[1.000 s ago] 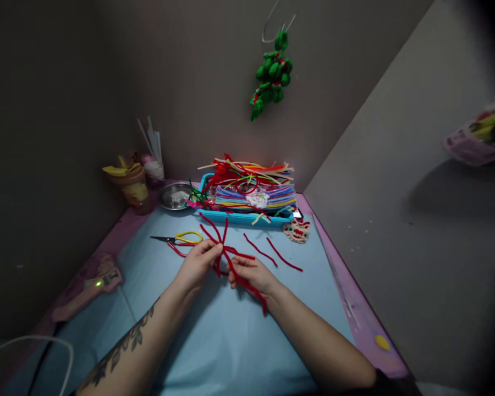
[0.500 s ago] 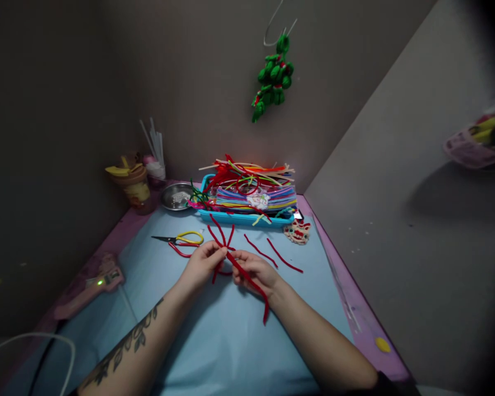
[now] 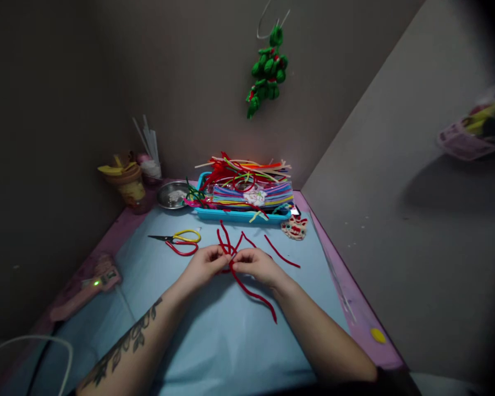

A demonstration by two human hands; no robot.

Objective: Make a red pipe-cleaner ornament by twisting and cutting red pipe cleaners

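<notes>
Both hands meet over a pale blue mat [image 3: 214, 341]. My left hand [image 3: 204, 267] and my right hand [image 3: 258, 265] pinch a bundle of red pipe cleaners [image 3: 235, 258] between fingertips, nearly touching each other. Several red ends fan upward from the pinch, and one long tail [image 3: 256, 297] curls down toward me along my right forearm. A loose red pipe cleaner [image 3: 281, 252] lies on the mat just right of my right hand.
A blue tray [image 3: 239, 215] heaped with coloured pipe cleaners stands at the back. Yellow-handled scissors [image 3: 177, 238] lie left of it, a pink glue gun [image 3: 84, 286] further left. A metal dish [image 3: 172, 195], cups [image 3: 126, 184] and a small craft figure [image 3: 293, 226] are nearby. A green ornament [image 3: 266, 69] hangs on the wall.
My hands have drawn closer together at the pinch. The red ends have bunched upward, and the long tail has swung down to the right.
</notes>
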